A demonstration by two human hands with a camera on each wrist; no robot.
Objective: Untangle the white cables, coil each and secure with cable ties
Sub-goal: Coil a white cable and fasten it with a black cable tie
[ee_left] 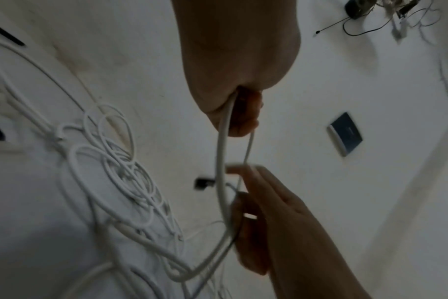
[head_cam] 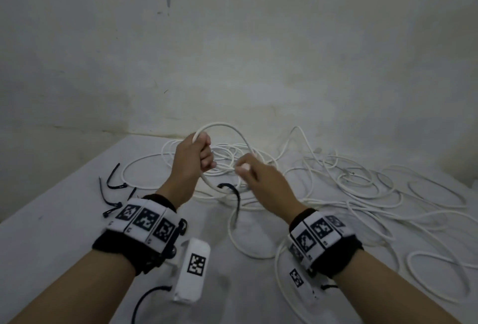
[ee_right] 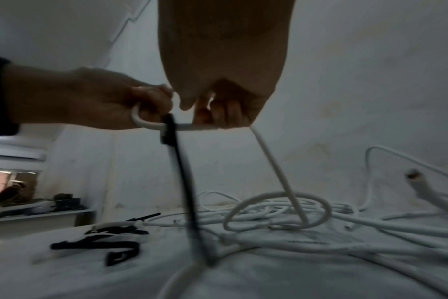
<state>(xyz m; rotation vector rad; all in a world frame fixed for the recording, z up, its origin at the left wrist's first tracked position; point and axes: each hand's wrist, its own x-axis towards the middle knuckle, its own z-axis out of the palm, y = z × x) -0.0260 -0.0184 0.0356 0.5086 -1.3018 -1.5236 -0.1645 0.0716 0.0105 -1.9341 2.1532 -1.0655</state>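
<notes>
My left hand [head_cam: 199, 153] grips a loop of white cable [head_cam: 219, 127] held above the table. Close to its right, my right hand [head_cam: 241, 166] pinches the same cable between thumb and fingers. In the right wrist view the cable [ee_right: 151, 123] runs between both hands, and a black cable tie [ee_right: 178, 161] hangs down from it. The same black cable tie [head_cam: 232, 190] hangs under the hands in the head view. From the left hand [ee_left: 233, 113] the cable [ee_left: 221, 161] drops past the right hand [ee_left: 258, 202].
A tangle of white cables [head_cam: 362, 189] spreads over the white table [head_cam: 51, 233] to the right and behind the hands. Several loose black cable ties [head_cam: 113, 189] lie at the left. A wall stands just behind the table.
</notes>
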